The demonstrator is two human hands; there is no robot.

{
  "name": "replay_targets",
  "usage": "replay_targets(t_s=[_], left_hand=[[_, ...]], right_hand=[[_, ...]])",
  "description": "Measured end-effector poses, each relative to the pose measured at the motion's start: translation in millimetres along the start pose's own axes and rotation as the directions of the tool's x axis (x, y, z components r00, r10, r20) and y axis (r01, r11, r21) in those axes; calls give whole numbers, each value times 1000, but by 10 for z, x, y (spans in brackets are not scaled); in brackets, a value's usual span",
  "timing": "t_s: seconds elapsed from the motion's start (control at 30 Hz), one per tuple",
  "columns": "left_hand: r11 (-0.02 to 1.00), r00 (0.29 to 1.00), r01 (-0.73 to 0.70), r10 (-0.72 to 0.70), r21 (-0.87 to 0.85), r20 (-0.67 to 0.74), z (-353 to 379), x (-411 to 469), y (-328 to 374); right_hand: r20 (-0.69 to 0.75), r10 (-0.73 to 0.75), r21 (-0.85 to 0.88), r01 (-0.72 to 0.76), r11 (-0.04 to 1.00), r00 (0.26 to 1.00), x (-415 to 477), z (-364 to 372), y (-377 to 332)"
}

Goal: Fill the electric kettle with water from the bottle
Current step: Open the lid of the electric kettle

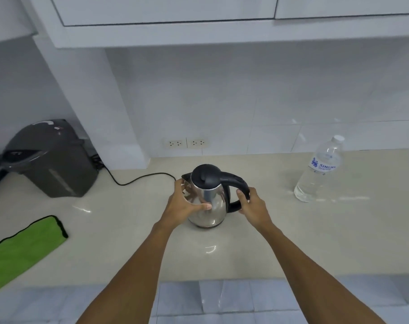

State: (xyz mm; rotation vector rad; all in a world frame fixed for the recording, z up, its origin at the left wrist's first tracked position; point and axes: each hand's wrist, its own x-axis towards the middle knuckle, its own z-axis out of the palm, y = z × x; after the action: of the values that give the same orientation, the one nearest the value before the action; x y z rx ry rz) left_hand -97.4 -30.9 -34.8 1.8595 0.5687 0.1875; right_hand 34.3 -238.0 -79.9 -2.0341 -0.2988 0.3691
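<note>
Steel and black plastic make up the electric kettle (pixel 208 197): a polished, rounded metal body, a black domed lid that is shut, and a black loop handle on its right side. It is stood upright near the middle of the countertop (pixel 292 242), with no base seen beneath it. The left hand (pixel 187 204) is cupped against the metal body on its left side, the thumb laid across the front and the fingers curled round toward the spout. The right hand (pixel 252 204) is closed on the handle, the thumb pressed on its inner edge and the fingers wrapped behind. The bottle (pixel 319 169), clear, white-capped and blue-labelled, is stood well apart toward the back right edge of the countertop, untouched. A dark grey hot-water dispenser (pixel 51 160) is placed at the back left corner, and a black cord (pixel 138 178) is trailed from behind it toward the kettle. A green cloth (pixel 23 249) is laid at the left edge. Twin wall sockets (pixel 187 143) are set behind the kettle.
</note>
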Motion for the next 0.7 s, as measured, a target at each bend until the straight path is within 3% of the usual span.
replay_targets(t_s=[0.3, 0.7], left_hand=[[998, 998, 50, -49, -30, 31, 87, -497, -376], [998, 997, 65, -65, -26, -28, 341, -558, -572]], right_hand=[[20, 39, -29, -39, 999, 999, -569, 113, 235], [50, 78, -60, -75, 995, 996, -555, 60, 405]])
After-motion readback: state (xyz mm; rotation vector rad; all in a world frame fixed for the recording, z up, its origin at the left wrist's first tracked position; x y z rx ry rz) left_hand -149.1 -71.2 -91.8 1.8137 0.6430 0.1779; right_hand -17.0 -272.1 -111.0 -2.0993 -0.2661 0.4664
